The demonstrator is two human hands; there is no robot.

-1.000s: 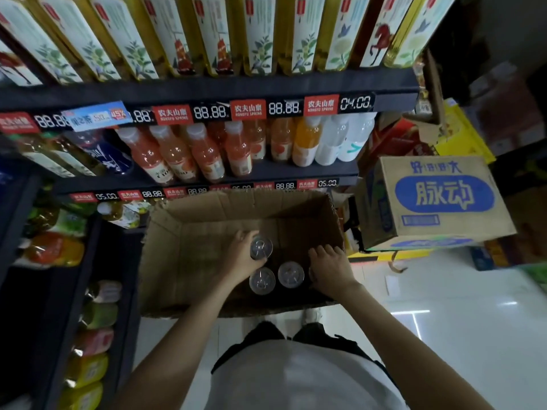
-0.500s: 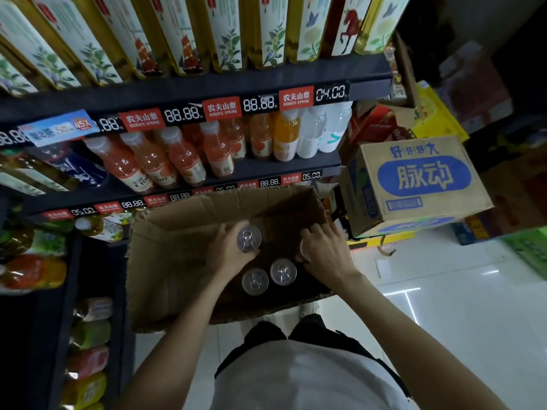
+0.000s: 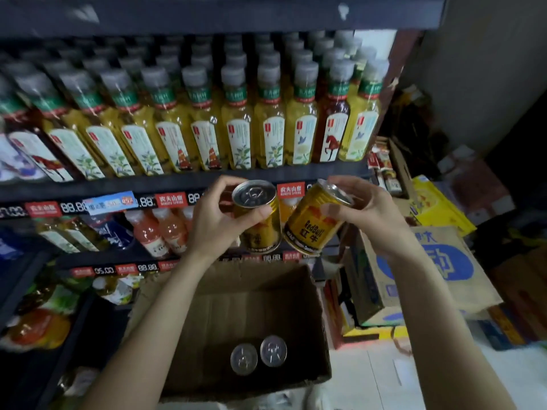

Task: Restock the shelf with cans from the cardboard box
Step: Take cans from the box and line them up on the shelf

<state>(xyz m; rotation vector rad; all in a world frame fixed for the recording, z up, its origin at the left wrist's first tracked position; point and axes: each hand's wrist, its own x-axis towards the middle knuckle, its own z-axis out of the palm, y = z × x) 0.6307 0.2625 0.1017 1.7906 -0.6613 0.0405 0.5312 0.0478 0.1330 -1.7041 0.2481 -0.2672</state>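
Observation:
My left hand (image 3: 217,216) grips a gold can (image 3: 260,229) held upright, silver lid up. My right hand (image 3: 370,214) grips a second gold Red Bull can (image 3: 310,229), tilted with its top leaning right. Both cans hang in the air in front of the shelf edge (image 3: 177,182), above the open cardboard box (image 3: 207,315). Two more cans (image 3: 257,355) stand side by side on the box floor, showing only their silver lids. The two held cans nearly touch at their lower ends.
Yellow tea bottles (image 3: 236,137) fill the shelf above my hands. Orange drink bottles (image 3: 159,232) stand on the shelf below, left of the cans. A blue-printed carton (image 3: 444,270) and other stacked boxes sit to the right on the pale floor (image 3: 384,380).
Both hands came up out of the box, each lifting a can to shelf height. The view tilted upward, bringing the tea-bottle shelf into sight.

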